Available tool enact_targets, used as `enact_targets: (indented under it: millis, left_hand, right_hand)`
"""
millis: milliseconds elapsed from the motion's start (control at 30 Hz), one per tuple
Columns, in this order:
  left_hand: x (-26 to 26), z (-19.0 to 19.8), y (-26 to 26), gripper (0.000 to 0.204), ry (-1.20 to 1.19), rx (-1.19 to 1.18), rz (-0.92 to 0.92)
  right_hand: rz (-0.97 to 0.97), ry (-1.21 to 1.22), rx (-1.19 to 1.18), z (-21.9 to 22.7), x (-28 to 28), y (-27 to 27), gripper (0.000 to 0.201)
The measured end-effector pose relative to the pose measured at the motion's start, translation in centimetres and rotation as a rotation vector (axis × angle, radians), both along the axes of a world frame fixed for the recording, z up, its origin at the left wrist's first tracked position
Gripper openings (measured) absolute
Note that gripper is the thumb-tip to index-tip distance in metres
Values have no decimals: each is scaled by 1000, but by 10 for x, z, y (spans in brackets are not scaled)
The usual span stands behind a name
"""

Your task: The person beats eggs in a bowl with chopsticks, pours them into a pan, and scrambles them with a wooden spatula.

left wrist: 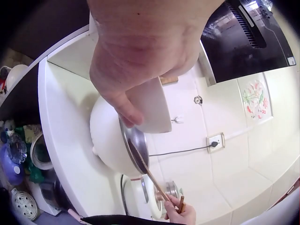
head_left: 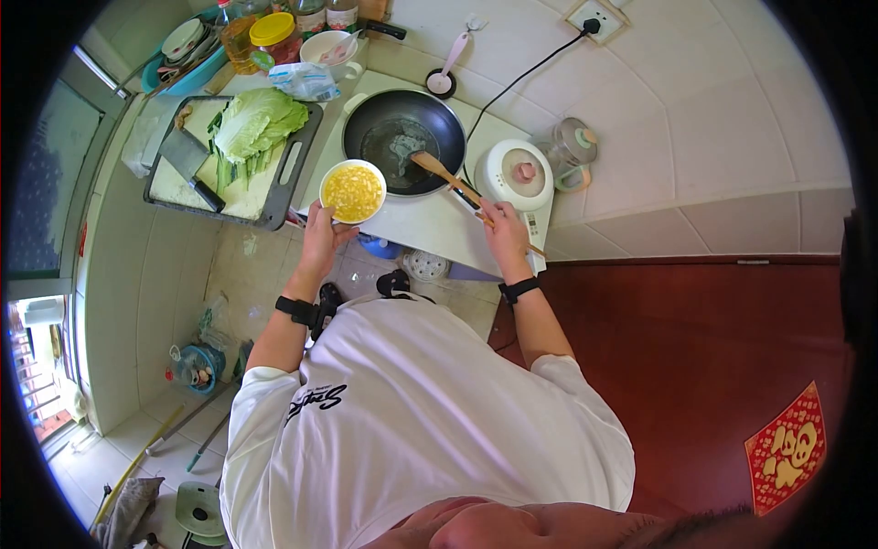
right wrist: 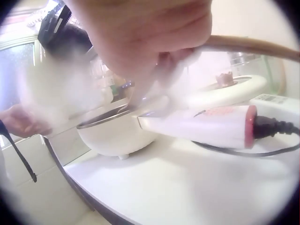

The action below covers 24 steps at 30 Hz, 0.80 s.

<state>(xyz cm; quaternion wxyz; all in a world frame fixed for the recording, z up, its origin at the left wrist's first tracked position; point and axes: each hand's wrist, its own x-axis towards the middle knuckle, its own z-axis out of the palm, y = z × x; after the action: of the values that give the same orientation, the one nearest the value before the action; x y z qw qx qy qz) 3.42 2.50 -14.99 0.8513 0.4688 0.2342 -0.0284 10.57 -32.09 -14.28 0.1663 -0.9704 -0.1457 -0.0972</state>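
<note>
Bowl (head_left: pixel 353 191) of yellow mix resting against left hand (head_left: pixel 322 238), fingers curling round its side. Pan (head_left: pixel 403 137) sitting beyond left fingers, near bowl. Right hand (head_left: pixel 504 231) gripping spatula (head_left: pixel 439 171), fingers closing round handle, blade reaching into pan. White cooker (head_left: pixel 494 174) standing just past right fingers.

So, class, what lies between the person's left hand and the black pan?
In the head view, a white bowl of yellow food lies between the left hand and the black pan.
</note>
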Motion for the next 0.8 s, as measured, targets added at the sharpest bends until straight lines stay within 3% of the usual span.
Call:
enact_targets:
  millis: [667,800]
  left_hand:
    - [-3,-1,8,38,-15,2,19]
    - [-3,-2,7,38,-13,8,17]
  right_hand:
    - [-14,149,55,-1,11,4,37]
    - [62,64,73,-2,17,5,36]
